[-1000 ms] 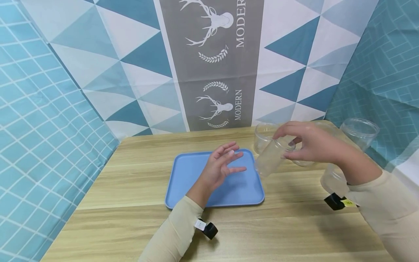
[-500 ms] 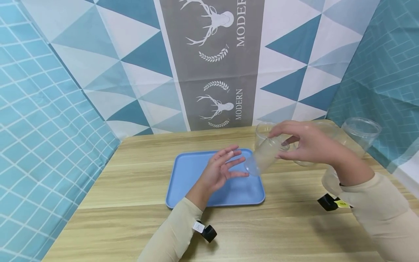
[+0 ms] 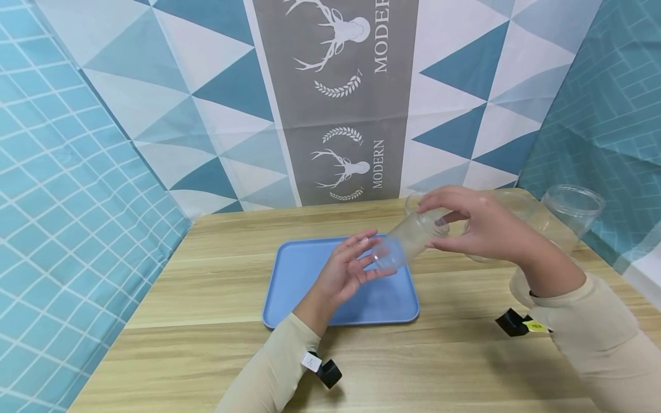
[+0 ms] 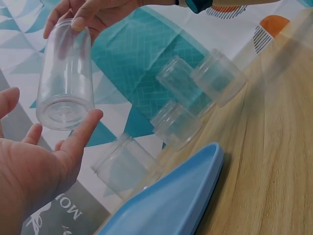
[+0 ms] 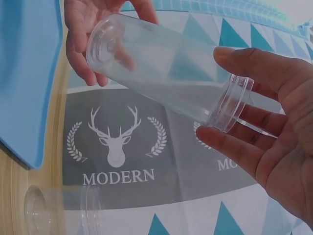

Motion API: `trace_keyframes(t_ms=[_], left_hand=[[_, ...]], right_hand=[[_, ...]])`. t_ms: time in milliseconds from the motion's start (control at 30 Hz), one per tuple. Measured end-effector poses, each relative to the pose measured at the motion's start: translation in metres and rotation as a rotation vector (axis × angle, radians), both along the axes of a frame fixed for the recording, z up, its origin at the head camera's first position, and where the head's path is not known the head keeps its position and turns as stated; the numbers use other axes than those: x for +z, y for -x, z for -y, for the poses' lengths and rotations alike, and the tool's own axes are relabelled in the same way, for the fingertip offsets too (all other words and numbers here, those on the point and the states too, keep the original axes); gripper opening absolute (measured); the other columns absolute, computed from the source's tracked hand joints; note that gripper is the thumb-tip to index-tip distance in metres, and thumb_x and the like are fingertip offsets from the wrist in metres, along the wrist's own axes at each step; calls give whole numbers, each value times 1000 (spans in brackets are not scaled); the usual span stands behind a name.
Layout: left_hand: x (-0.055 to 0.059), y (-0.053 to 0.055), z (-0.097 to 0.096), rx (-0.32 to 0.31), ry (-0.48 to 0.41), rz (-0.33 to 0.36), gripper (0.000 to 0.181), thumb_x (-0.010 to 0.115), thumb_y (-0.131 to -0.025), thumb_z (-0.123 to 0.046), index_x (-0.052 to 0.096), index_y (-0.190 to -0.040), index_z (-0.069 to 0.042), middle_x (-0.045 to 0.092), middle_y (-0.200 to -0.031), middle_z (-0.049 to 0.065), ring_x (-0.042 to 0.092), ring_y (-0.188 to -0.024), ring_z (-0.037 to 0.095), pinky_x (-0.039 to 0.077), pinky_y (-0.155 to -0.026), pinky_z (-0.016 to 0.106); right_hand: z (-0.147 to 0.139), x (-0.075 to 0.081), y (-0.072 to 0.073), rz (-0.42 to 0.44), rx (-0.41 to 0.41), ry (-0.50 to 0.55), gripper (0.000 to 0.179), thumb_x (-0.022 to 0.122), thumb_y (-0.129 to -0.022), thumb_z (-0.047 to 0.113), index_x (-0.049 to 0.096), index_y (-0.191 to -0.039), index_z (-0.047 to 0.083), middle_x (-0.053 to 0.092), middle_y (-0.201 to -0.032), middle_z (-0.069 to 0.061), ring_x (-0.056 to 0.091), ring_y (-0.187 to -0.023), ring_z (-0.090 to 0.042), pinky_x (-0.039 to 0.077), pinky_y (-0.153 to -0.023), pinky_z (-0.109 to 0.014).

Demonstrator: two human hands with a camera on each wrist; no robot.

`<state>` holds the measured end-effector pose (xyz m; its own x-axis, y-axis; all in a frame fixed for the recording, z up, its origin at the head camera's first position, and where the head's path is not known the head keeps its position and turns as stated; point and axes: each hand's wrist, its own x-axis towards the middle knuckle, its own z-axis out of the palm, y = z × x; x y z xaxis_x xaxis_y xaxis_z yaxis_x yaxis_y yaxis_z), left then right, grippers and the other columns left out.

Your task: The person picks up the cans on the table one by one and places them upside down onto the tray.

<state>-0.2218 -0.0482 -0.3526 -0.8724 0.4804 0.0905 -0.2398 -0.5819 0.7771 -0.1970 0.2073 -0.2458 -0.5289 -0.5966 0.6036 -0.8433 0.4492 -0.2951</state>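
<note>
A tall clear plastic jar [image 5: 161,63] hangs tilted above the right part of the blue tray [image 3: 289,287]. My right hand [image 3: 472,221] grips it around its ridged neck, thumb on one side and fingers on the other. The jar's base points down and left toward my left hand [image 3: 343,269]. That hand is held palm up with fingers spread, its fingertips right at the base. In the left wrist view the jar [image 4: 66,78] looks see-through with nothing visible inside, and the left hand [image 4: 39,166] lies just below its base.
Several more clear jars stand on the wooden table [image 3: 206,355] at the right, among them a wide one [image 3: 573,209] at the back corner. The left wrist view shows a short jar [image 4: 127,164] behind the tray. Patterned cloth hangs behind and at both sides.
My right hand has carried the jar left, bringing its base from beside the tray to my left hand's fingertips. My left hand has shifted only slightly.
</note>
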Motion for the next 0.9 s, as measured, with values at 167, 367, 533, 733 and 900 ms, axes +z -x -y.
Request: trace_keyframes(t_ms=[167, 367, 533, 733, 900], left_hand=[[2, -3, 0, 11, 4, 3, 25, 50, -98, -7, 57, -122, -7, 58, -117, 7, 61, -106, 23, 47, -93, 58], [2, -4, 0, 2, -13, -2, 21, 51, -97, -4, 61, -114, -11, 59, -120, 9, 61, -108, 25, 47, -94, 57], [3, -5, 1, 17, -19, -11, 23, 53, -94, 0, 62, -111, -13, 58, -118, 9, 61, -107, 25, 49, -93, 54], [7, -6, 2, 68, -25, -19, 25, 53, -92, 4, 62, -109, -13, 57, -113, 9, 61, -107, 25, 53, -88, 50], [9, -6, 4, 108, -6, -23, 25, 54, -91, 4, 63, -108, -13, 56, -112, 10, 63, -104, 25, 56, -83, 47]], right_hand=[[3, 2, -3, -26, -31, 3, 55, 88, -64, -1, 67, -114, 7, 64, -117, -5, 63, -99, -19, 56, -74, -21], [6, 2, -4, -42, -47, 25, 56, 89, -63, 1, 67, -114, 5, 64, -117, -6, 65, -95, -17, 54, -76, -17], [8, 1, -5, -49, -49, 43, 57, 90, -62, 0, 67, -114, 5, 64, -116, -6, 65, -95, -16, 54, -76, -16], [9, -3, -4, -45, -30, 94, 59, 89, -61, -3, 67, -115, 3, 63, -119, -7, 61, -104, -13, 54, -78, -18], [10, -7, -4, -31, -16, 128, 60, 89, -61, -6, 66, -116, 2, 62, -121, -10, 59, -107, -9, 54, -79, -18]])
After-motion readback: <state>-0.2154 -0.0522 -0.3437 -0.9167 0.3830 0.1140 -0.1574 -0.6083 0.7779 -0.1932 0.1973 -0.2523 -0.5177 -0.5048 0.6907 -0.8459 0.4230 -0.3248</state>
